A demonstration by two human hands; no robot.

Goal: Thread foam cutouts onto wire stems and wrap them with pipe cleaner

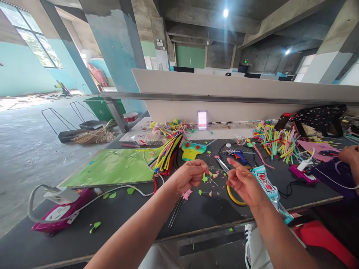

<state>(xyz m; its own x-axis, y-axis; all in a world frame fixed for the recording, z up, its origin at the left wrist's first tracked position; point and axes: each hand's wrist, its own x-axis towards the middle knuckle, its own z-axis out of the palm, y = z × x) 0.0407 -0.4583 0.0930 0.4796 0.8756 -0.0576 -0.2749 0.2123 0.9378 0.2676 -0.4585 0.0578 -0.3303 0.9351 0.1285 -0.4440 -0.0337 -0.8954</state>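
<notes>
My left hand point(193, 173) is closed in a pinch above the middle of the table. A thin wire-like line shows by its fingertips; what the fingers hold is too small to make out. My right hand point(244, 181) faces it, index finger stretched out and fingers apart, with nothing visible in them. Behind and beneath the right hand are scissors with metal blades point(222, 164) and a yellow handle point(235, 198). Below my left hand lie a pink paper star point(187, 194) and thin metal wires point(175, 213). A green star point(205, 179) and paper scraps are scattered nearby.
A green sheet point(112, 168) and pipe cleaners point(169, 153) lie left, near a purple power strip point(63, 213). A yellow-blue craft piece point(193, 150), glue gun point(241, 157), blue packet point(266, 183) and lit phone point(202, 120) are ahead. Another person's hand point(350, 155) is far right.
</notes>
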